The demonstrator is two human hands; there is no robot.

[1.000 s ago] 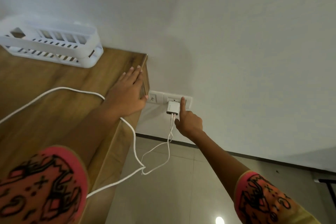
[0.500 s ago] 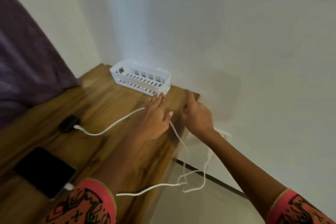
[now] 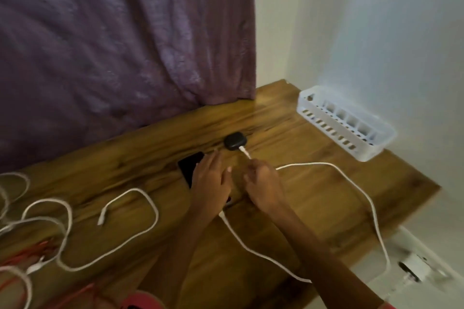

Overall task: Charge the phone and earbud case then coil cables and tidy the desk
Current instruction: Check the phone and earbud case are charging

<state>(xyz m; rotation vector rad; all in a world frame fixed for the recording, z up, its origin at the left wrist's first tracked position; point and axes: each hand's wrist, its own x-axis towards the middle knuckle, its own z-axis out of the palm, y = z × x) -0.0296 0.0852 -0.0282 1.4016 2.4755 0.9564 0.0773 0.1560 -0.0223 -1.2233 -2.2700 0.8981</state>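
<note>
Nearest you, at 6 o'clock, a pink sleeve [image 3: 143,301] shows at the bottom edge, and both forearms reach up over the wooden desk [image 3: 313,208]. A white phone cable [image 3: 241,241] comes out from under your left wrist and curves toward 5 o'clock, off the desk's near edge. At 4 o'clock, past the desk's right end, sits a blurred white charger [image 3: 414,268] low on the wall. Out at 8 and 9 o'clock lie loose white cables [image 3: 130,208] in open loops, with red cables [image 3: 22,256] tangled near the left edge. Your hands are side by side at the centre, close but not touching. Your left hand [image 3: 212,183] lies flat with its fingers stretched out over the near end of the black phone [image 3: 190,167], which lies screen-up on the desk. Your right hand [image 3: 263,185] has its fingers curled on the white earbud cable [image 3: 351,180], which loops out toward 3 o'clock and drops over the desk's right edge. Just beyond your right fingertips, at 12 o'clock, that cable is plugged into the black earbud case [image 3: 235,141]. Farther out at 2 o'clock a white slotted basket [image 3: 344,123] stands against the wall [image 3: 389,32]. A purple curtain [image 3: 113,45] hangs from 10 to 12 o'clock behind the desk.
</note>
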